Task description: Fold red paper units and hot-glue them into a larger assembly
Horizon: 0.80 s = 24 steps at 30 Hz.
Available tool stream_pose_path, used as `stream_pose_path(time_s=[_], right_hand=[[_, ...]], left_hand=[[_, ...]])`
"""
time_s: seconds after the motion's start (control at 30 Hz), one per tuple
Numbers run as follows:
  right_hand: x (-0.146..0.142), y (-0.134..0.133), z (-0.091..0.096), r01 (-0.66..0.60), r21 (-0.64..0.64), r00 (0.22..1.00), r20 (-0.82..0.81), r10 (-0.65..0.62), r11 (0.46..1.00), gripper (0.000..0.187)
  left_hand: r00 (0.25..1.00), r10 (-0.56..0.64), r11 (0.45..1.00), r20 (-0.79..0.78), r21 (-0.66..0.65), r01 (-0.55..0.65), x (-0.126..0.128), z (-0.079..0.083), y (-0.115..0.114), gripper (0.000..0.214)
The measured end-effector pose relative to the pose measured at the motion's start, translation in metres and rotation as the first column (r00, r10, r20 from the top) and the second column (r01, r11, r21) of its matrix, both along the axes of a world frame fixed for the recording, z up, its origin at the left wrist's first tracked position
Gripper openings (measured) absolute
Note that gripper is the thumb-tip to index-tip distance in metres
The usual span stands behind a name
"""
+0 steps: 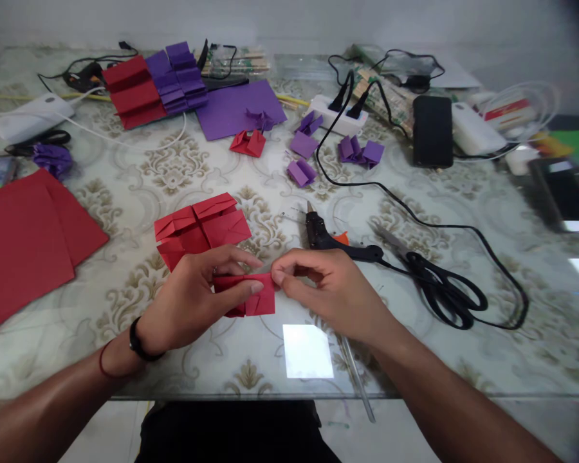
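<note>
Between my two hands is a small folded piece of red paper (261, 303), held just above the near part of the table. My left hand (193, 299) grips its left side, thumb across the front and fingers behind. The thumb and forefinger of my right hand (325, 283) pinch its upper right corner. A larger creased red paper (202, 225) lies right beyond my left hand, which hides its near edge. Past my right hand rest a black glue gun (338, 243) and black-handled scissors (439, 286) with the blades partly apart.
Red sheets (24, 244) lie at the left. Folded purple pieces (303, 145) and a small red one (248, 143) sit farther back. A black cable (390, 193) loops from a white power strip (340, 114) around the scissors. A clear stick (357, 379) overhangs the front edge.
</note>
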State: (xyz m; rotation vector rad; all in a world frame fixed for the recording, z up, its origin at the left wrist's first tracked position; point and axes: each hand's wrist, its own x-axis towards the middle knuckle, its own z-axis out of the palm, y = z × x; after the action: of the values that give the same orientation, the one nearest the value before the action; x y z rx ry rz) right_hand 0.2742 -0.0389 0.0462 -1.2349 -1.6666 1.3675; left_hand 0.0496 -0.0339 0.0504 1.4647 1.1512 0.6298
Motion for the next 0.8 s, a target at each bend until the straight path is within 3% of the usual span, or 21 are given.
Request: stream_pose_path(time_s=[0.27,0.5,0.8], right_hand=[[0.0021,0.0011,-0.0030,0.065,0.138,0.990,0.113,-0.081,0.988,0.020],[0.0042,0.0017,0.0018,0.046,-0.001,0.999,-0.017,-0.046,0.999,0.015],[-0.0032,-0.0015,-0.0047,0.040,-0.059,0.998,-0.055,-0.043,0.997,0.010]], left_hand=[[1.000,-0.022,0.999,-0.006,0.047,0.022,-0.0044,0.0011,-0.0006,0.018],[0.999,-0.006,0.998,0.036,0.067,0.004,-0.0026,0.0045,0.0012,0.010],[1.000,-0.012,0.997,-0.003,0.082,0.012,0.0007,0.0021,-0.0041,0.012]])
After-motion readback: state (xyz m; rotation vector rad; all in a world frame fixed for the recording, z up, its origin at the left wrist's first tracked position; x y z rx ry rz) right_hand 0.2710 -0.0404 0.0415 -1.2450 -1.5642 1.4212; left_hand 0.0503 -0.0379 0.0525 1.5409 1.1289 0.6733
